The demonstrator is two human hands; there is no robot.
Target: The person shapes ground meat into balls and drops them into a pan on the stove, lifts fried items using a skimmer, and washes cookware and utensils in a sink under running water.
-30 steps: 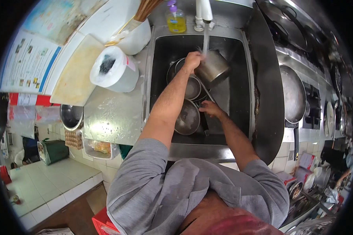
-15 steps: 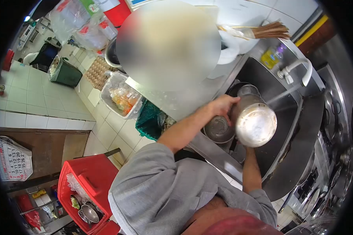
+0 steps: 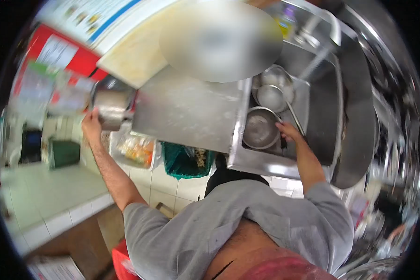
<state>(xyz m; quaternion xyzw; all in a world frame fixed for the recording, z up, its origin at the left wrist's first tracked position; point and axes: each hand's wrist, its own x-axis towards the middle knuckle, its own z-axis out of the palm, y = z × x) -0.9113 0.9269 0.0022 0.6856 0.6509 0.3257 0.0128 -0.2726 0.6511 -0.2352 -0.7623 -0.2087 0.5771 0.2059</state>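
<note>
Out at the left end of the steel drainboard, my left hand is closed on the side of a metal pot. Behind that pot shows a shiny dark metal vessel, partly covered. My right hand grips the edge or handle of a round metal pan inside the sink; its fingertips are small in view. Just beyond the pan lie a metal ladle or small strainer with a long handle and another metal bowl.
Water runs from the white faucet into the sink. The steel drainboard spans the middle. Below it stand a white bin with food scraps and a green-lined bin. A yellow soap bottle sits behind the sink.
The pot, held in both hands over the sink before, is now at the far left in my left hand. My right hand has let go of it and holds the pan. My view has turned.
</note>
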